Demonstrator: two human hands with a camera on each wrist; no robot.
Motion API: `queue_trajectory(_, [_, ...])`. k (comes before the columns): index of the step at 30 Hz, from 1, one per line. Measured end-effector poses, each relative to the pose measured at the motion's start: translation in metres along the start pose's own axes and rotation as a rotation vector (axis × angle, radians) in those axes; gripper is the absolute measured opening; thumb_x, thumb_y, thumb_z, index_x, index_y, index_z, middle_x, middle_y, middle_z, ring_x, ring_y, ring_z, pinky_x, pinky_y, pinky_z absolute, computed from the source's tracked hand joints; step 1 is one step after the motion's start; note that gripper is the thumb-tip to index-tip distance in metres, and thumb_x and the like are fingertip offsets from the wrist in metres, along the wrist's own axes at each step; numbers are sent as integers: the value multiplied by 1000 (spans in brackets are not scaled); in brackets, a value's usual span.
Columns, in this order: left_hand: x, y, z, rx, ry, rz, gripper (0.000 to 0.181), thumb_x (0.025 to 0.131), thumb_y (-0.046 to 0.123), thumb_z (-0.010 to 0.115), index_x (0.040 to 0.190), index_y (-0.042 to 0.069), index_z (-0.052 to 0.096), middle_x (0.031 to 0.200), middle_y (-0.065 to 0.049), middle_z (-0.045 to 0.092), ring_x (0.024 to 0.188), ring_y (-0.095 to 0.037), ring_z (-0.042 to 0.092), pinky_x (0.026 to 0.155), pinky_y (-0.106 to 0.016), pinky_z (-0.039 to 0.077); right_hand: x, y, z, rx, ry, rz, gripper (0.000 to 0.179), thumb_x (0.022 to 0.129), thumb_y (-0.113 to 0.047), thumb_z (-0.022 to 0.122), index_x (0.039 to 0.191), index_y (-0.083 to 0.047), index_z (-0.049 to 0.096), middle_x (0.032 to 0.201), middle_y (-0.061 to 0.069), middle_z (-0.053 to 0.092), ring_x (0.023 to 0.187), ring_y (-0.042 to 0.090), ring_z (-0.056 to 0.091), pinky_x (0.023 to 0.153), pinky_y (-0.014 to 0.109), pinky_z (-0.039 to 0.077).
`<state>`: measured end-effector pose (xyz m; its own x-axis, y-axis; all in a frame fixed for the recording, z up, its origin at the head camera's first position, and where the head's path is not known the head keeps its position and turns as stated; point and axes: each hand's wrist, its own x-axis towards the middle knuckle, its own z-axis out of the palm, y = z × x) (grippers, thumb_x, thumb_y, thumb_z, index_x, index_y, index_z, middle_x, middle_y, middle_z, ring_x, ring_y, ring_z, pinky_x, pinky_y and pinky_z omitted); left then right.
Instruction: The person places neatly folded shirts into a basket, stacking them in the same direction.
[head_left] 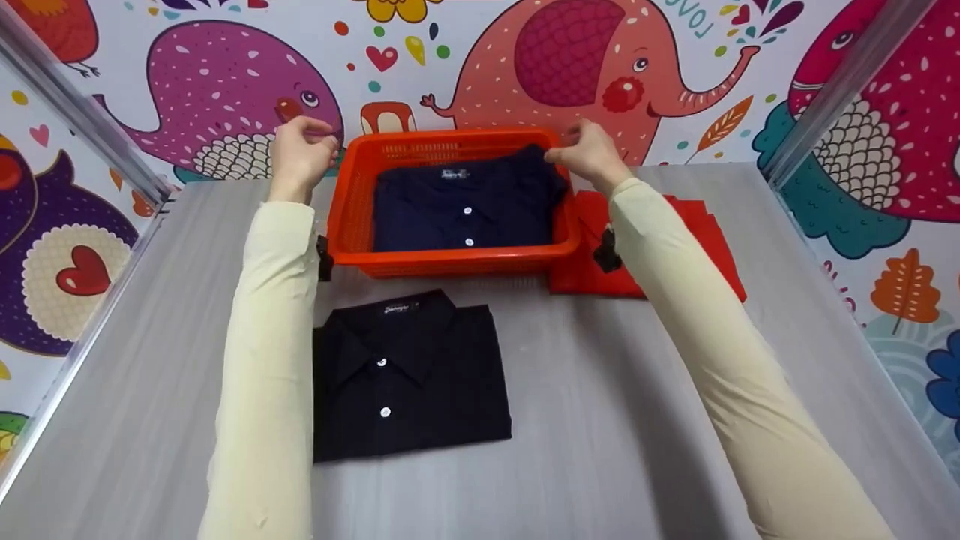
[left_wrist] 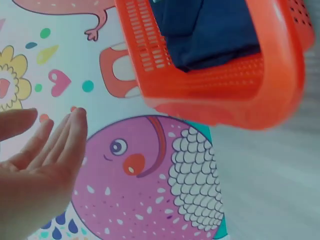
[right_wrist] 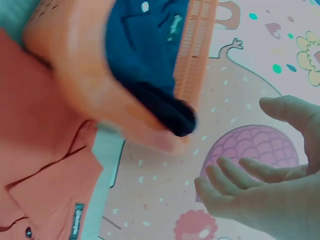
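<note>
A navy shirt with white buttons lies folded inside an orange plastic basket. One corner of it laps over the basket's right rim, as the right wrist view shows. My left hand hovers off the basket's left side, fingers loosely bent and holding nothing. Beyond the right back corner is my right hand, its palm bare in the right wrist view and its fingers apart from the shirt. A black folded shirt lies on the table in front of the basket. To the right, a red folded shirt is partly covered by my forearm.
The grey table backs onto a wall printed with cartoon animals. Metal posts stand at the corners. The basket sits close to the back wall, with its right end over the red shirt's edge in the head view.
</note>
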<state>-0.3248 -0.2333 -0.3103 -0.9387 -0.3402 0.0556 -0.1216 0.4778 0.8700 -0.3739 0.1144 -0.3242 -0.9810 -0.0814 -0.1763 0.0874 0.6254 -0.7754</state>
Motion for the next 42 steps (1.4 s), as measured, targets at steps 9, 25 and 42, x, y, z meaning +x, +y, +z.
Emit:
queue_trajectory(9, [-4, -23, -13, -44, -17, -47, 19, 96, 9, 50, 109, -2, 59, 94, -7, 58, 70, -3, 55, 63, -16, 51, -3, 25, -9, -25, -14, -49, 51, 93, -21, 61, 135, 1, 42, 136, 18, 46, 118, 31, 45, 101, 43, 39])
queue_trajectory(25, [-24, -107, -50, 145, -181, -167, 39, 98, 13, 45, 128, -10, 48, 115, -19, 53, 85, -11, 53, 72, -20, 51, -18, 76, -24, -34, -115, -82, 36, 94, -13, 56, 123, 5, 46, 125, 24, 50, 112, 36, 48, 99, 46, 41])
queue_trajectory(42, [-69, -158, -86, 171, -621, -345, 32, 99, 17, 47, 119, -7, 42, 93, -2, 59, 81, -14, 57, 77, -42, 48, -49, 114, 7, -99, -286, -103, 34, 95, -12, 57, 125, 4, 52, 120, 18, 53, 109, 33, 48, 97, 46, 43])
